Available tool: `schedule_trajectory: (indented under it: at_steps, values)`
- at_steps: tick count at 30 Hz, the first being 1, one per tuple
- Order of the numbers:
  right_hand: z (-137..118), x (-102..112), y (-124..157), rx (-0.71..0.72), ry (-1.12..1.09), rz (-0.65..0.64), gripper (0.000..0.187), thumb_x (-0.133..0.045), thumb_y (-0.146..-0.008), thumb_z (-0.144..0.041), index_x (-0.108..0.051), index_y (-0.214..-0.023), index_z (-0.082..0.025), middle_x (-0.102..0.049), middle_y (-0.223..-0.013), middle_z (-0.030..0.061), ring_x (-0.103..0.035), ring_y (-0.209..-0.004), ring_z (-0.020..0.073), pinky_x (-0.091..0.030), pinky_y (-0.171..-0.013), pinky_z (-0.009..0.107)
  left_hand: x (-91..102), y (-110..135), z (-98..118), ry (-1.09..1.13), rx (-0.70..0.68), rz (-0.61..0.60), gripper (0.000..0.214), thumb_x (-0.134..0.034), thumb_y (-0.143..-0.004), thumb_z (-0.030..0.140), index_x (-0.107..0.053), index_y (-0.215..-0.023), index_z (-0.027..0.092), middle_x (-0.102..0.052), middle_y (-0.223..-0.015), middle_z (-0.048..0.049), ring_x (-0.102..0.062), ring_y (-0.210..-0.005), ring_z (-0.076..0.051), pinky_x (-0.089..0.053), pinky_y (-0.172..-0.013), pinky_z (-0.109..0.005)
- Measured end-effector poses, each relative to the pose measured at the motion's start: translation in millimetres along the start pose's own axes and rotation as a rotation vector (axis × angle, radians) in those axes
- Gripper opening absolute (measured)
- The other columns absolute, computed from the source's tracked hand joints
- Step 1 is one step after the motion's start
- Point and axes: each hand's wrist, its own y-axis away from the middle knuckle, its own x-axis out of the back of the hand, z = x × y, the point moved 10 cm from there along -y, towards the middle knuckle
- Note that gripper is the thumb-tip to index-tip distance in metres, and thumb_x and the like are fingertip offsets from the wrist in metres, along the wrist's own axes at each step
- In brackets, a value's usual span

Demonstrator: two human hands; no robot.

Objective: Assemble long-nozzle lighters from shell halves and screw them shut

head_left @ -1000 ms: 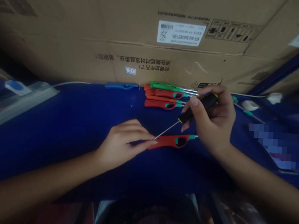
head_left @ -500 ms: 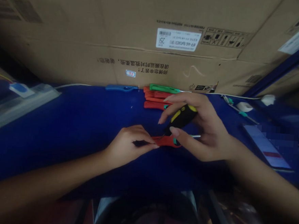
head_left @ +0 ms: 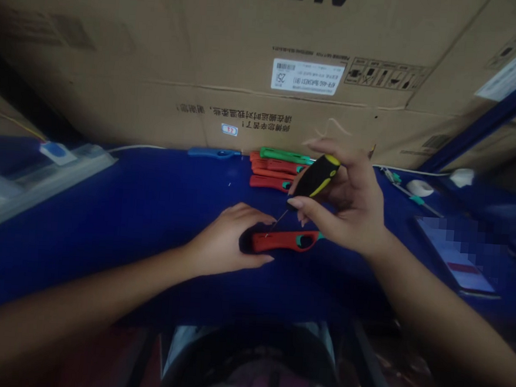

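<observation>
A red long-nosed gas lighter (head_left: 281, 240) with a teal trigger lies on the blue tabletop. My left hand (head_left: 219, 244) is open around its left end, thumb and forefinger spread apart on either side of it. In my right hand (head_left: 345, 205) is a black-and-yellow screwdriver (head_left: 316, 177), gripped by its handle. Its thin shaft slants down to the left, the tip at or just above the lighter's body; whether it touches I cannot tell. Behind lie several stacked red lighters (head_left: 270, 184) with a green lighter (head_left: 285, 155) on top.
A blue lighter (head_left: 214, 153) lies by the large cardboard box (head_left: 136, 102) at the back. On the right are a phone (head_left: 452, 254) and a white roll (head_left: 421, 188). A blue-and-white device (head_left: 58, 153) rests on a clear plastic item at the left.
My left fingers have parted from their pinch on the red lighter. My right hand has lifted slightly, tilting the screwdriver more upright, and more of the lighter shows. The view has shifted a little.
</observation>
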Motion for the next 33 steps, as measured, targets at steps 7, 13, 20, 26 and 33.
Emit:
schedule_trajectory:
  at_steps: [7, 13, 20, 26, 33]
  values:
    - [4, 8, -1, 0.036, -0.016, 0.092, 0.063, -0.075, -0.088, -0.031, -0.043, -0.141, -0.037, -0.053, -0.144, 0.0051, -0.072, -0.078, 0.0123, -0.063, -0.054, 0.022, -8.1, 2, -3, -0.079, -0.078, -0.156, 0.041, -0.073, -0.083, 0.025, -0.062, -0.123, 0.022, -0.072, -0.116, -0.0058, -0.065, -0.109, -0.025, -0.049, -0.100, -0.044]
    - [0, 9, 4, 0.062, 0.052, 0.148, 0.061, -0.081, -0.083, -0.033, -0.048, -0.133, -0.035, -0.052, -0.144, 0.0053, -0.073, -0.091, 0.0184, -0.064, -0.056, 0.025, -21.2, 1, 3, 0.014, -0.096, -0.112, 0.042, -0.074, -0.089, 0.037, -0.063, -0.126, 0.021, -0.072, -0.117, -0.0080, -0.065, -0.110, -0.025, -0.050, -0.101, -0.045]
    - [3, 3, 9, 0.084, 0.079, 0.176, 0.058, -0.078, -0.085, -0.034, -0.045, -0.133, -0.035, -0.054, -0.141, 0.0063, -0.073, -0.089, 0.0180, -0.065, -0.056, 0.027, 13.1, -1, 13, 0.095, -0.119, 0.125, 0.020, -0.076, -0.087, 0.030, -0.072, -0.104, 0.020, -0.077, -0.098, -0.0058, -0.069, -0.094, -0.021, -0.055, -0.088, -0.037]
    - [1, 2, 8, 0.121, 0.052, 0.199, 0.056, -0.072, -0.090, -0.036, -0.040, -0.136, -0.032, -0.052, -0.142, 0.0080, -0.072, -0.095, 0.0179, -0.062, -0.049, 0.021, 16.8, 0, 15, 0.137, -0.159, 0.171, 0.002, -0.075, -0.088, 0.020, -0.076, -0.090, 0.019, -0.077, -0.084, -0.0021, -0.068, -0.080, -0.016, -0.054, -0.078, -0.031]
    - [-10, -3, 9, 0.240, 0.024, 0.149, 0.058, -0.073, -0.091, -0.030, -0.041, -0.139, -0.033, -0.050, -0.145, 0.0072, -0.073, -0.096, 0.0189, -0.063, -0.054, 0.023, 10.6, 1, 11, 0.191, -0.129, 0.162, 0.001, -0.076, -0.088, 0.020, -0.076, -0.087, 0.019, -0.077, -0.082, -0.0013, -0.068, -0.079, -0.016, -0.054, -0.079, -0.031]
